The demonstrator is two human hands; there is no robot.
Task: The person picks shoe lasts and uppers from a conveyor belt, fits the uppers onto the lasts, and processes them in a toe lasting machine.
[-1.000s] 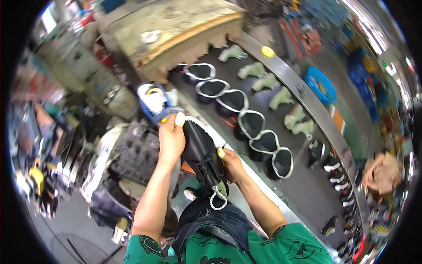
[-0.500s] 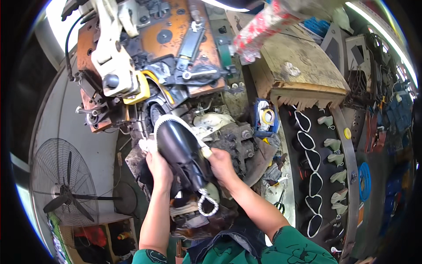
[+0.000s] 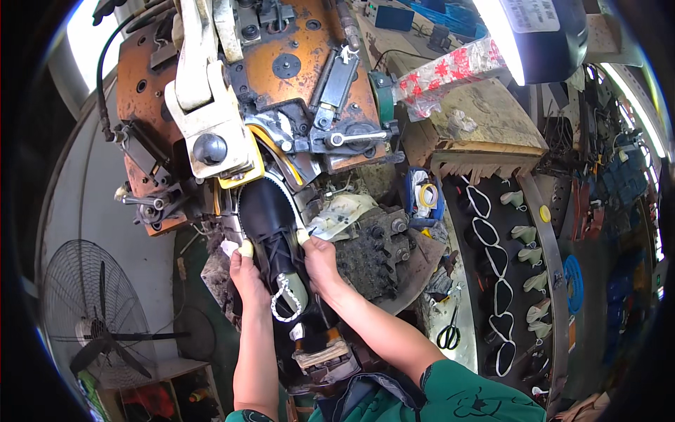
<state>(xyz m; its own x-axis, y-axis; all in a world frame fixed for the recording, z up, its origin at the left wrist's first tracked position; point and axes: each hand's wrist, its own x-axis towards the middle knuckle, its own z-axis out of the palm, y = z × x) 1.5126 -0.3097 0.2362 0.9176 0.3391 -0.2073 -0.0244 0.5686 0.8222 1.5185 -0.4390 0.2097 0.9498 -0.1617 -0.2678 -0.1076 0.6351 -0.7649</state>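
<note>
left hand [image 3: 247,273]: my fingers clamped on the black shoe [image 3: 271,224]
right hand [image 3: 320,259]: fingers gripping its other side
toe: tucked under the orange machine [image 3: 281,77]

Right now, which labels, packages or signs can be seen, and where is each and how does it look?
Label: white rectangle with dark print, on the lamp head, top right.
Wrapped bundle: clear film with red and white pattern, on the wooden bench.
Blue box: small, open, holding rolls, right of the hands.
</note>
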